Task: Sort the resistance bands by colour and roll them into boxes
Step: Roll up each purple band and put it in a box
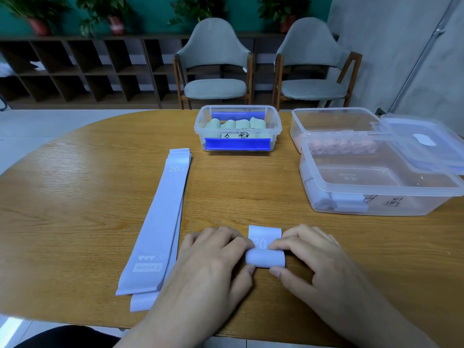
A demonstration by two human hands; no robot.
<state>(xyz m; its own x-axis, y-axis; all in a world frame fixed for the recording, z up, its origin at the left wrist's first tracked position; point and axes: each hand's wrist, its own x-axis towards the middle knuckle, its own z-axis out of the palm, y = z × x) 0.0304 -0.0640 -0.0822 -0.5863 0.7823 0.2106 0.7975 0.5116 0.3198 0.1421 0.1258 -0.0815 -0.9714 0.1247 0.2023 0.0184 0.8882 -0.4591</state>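
Head view: lilac band [265, 249], mostly rolled, lies near the table's [75, 197] near edge; roll axis runs left–right, its short unrolled tail pointing toward the far edge, "20" showing. Left hand [213, 257] and right hand [311, 254] pinch the roll's two ends, thumbs on the near side. Flat lilac bands [160, 217] lie stacked left of the hands, long axis near-to-far. Box of green rolls [238, 128] toward the far edge; clear boxes [371, 172] at the right edge.
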